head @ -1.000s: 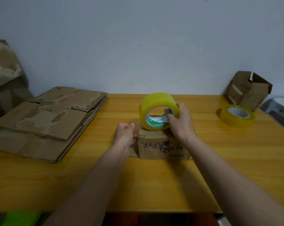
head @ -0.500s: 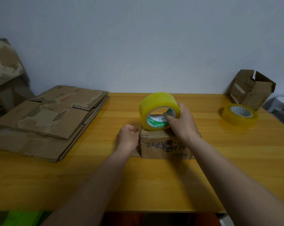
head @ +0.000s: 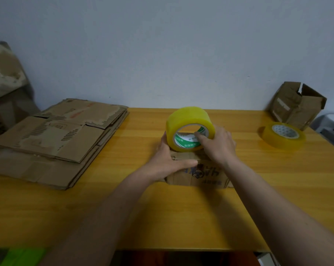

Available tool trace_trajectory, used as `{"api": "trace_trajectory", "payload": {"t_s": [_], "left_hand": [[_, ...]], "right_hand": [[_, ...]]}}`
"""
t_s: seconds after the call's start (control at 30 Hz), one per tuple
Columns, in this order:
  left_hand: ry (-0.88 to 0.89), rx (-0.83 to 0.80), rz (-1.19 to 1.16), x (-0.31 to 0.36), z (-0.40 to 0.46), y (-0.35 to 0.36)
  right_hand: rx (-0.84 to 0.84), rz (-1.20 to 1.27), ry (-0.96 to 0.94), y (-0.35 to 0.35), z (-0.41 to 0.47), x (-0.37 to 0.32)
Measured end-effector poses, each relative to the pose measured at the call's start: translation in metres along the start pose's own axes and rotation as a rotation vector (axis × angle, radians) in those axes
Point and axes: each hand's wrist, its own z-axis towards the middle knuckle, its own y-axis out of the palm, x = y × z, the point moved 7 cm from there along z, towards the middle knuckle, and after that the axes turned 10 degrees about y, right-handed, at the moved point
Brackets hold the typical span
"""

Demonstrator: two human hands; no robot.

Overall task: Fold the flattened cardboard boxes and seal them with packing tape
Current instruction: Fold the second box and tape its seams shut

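Note:
A small folded cardboard box (head: 204, 175) with dark print on its front stands at the middle of the wooden table (head: 162, 217). A large yellow tape roll (head: 189, 120) stands on edge on the box's top. My right hand (head: 218, 144) grips the roll, thumb inside its core. My left hand (head: 170, 160) lies on the box's top left, thumb stretched along the near top edge, fingers reaching up the roll's left side. The box top is mostly hidden by both hands.
A stack of flattened cardboard boxes (head: 56, 139) covers the table's left. A second yellow tape roll (head: 283, 135) lies flat at the right, with an opened small box (head: 296, 104) behind it against the wall. More cardboard (head: 4, 83) leans at far left.
My left hand was a fist beside the box's left side; it has opened and moved right onto the box top, beside the roll. The right hand and roll have stayed on the box.

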Motion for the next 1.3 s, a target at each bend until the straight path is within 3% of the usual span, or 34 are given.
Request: {"api": "trace_trajectory", "payload": {"t_s": [0.1,0.27,0.53,0.73,0.87,1.0,1.13,1.3], "left_hand": [[0.036,-0.017,0.362,0.002,0.008,-0.005],[0.018,-0.120,0.658,0.000,0.010,-0.006],[-0.005,-0.117,0.634,0.000,0.008,-0.007],[-0.020,-0.062,0.671,0.018,0.026,-0.018],[0.004,-0.209,0.802,0.020,0.029,0.012],[-0.012,-0.245,0.975,0.014,0.032,0.012],[-0.008,-0.252,1.003,0.016,0.033,0.013],[-0.028,-0.192,0.963,0.014,0.031,0.008]], "right_hand": [[-0.020,0.020,0.008,-0.001,0.001,0.000],[-0.079,0.133,-0.004,-0.003,0.003,-0.004],[-0.042,0.455,0.059,-0.028,0.019,0.013],[-0.038,0.408,0.044,-0.026,0.023,0.019],[-0.034,0.414,0.027,-0.023,0.017,0.023],[-0.057,0.369,-0.071,-0.019,0.011,0.021],[-0.002,0.290,-0.089,-0.021,0.015,0.024],[0.096,0.368,-0.118,-0.047,0.021,0.031]]}}
